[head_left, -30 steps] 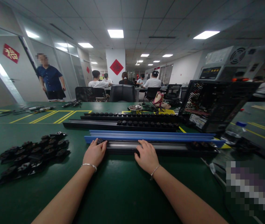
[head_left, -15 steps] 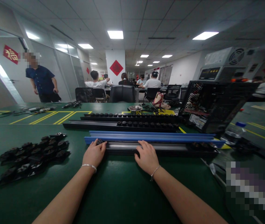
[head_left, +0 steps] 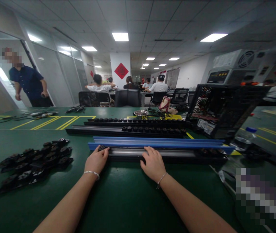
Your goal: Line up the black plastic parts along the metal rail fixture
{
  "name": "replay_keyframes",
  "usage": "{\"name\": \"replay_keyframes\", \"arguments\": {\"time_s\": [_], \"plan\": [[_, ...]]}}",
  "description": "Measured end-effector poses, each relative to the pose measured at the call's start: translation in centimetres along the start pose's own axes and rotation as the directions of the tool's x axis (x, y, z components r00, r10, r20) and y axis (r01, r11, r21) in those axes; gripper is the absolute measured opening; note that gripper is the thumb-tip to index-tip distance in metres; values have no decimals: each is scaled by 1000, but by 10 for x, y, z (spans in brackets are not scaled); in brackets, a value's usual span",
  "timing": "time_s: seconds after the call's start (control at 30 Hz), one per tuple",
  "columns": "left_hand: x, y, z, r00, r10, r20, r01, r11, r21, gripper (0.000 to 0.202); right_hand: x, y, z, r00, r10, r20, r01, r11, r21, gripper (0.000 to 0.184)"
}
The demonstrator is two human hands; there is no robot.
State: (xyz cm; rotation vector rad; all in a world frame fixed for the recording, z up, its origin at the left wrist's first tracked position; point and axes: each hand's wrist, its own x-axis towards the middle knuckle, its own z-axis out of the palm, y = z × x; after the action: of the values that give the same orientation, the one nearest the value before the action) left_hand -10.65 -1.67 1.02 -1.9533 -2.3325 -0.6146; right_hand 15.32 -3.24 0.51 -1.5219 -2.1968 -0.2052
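Note:
A long black rail [head_left: 171, 152] with a shiny metal-grey channel lies across the table in front of me. At its left end my left hand [head_left: 96, 160] closes thumb and fingers around a small black socket module [head_left: 101, 148]. My right hand [head_left: 153, 164] grips the middle of the rail, fingers over the top and thumb at the near side. Several dark modules [head_left: 209, 151] sit in the rail's right end. Directly behind it runs a blue rail [head_left: 157, 141]. To the left lies a pile of loose black socket modules [head_left: 34, 162].
Behind the blue rail are two more black rails, the nearer one [head_left: 94, 129] partly filled with modules. An open computer case [head_left: 225, 108], a blue-capped bottle [head_left: 246, 137] and cables stand at right. A metal bowl [head_left: 141, 113] is farther back. A person [head_left: 29, 82] stands at left.
My left hand and the socket module have shifted slightly left along the rail. The right hand stays put. The standing person has moved left.

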Motion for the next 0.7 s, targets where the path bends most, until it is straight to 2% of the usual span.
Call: {"name": "replay_keyframes", "arguments": {"time_s": [0.7], "plan": [[4,-15,-6,997,-83,3,83,996,-9,43,0,0,0,1000,-5,-5,5,1000,4,24]]}}
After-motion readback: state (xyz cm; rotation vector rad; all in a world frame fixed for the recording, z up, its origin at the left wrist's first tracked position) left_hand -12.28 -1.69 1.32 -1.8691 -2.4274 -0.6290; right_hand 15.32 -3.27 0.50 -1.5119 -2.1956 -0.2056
